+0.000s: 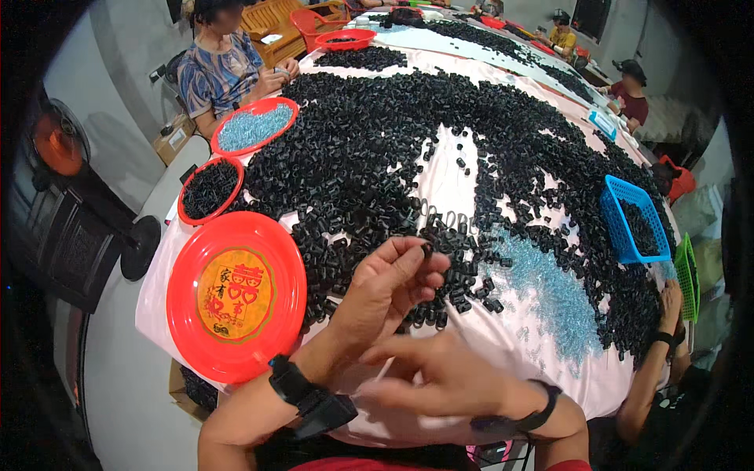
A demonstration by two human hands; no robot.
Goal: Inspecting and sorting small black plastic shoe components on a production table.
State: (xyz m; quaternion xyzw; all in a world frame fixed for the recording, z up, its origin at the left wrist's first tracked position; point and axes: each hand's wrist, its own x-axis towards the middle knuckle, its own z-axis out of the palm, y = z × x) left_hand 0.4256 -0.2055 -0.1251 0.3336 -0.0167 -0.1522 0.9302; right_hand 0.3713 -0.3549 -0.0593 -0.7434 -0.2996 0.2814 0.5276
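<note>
My left hand [386, 289] is raised over the near part of the table, thumb and fingers closed on a small black plastic piece [427, 250]. Close below it is my right hand [452, 378], blurred by motion, its fingers stretched apart toward the left wrist with nothing visible in them. Beyond both hands spreads a wide heap of small black plastic pieces [338, 169] on a pale pink cloth [448, 177]. Right of my left hand lies a patch of small clear bluish pieces [550, 294].
A large red plate [181, 314] sits left, beyond it a red tray of dark small parts [182, 206] and a red tray of bluish pieces [217, 147]. A blue basket [620, 224] stands right. People sit around the table, a nearby person's hand [670, 306] at right. A fan [141, 247] stands left.
</note>
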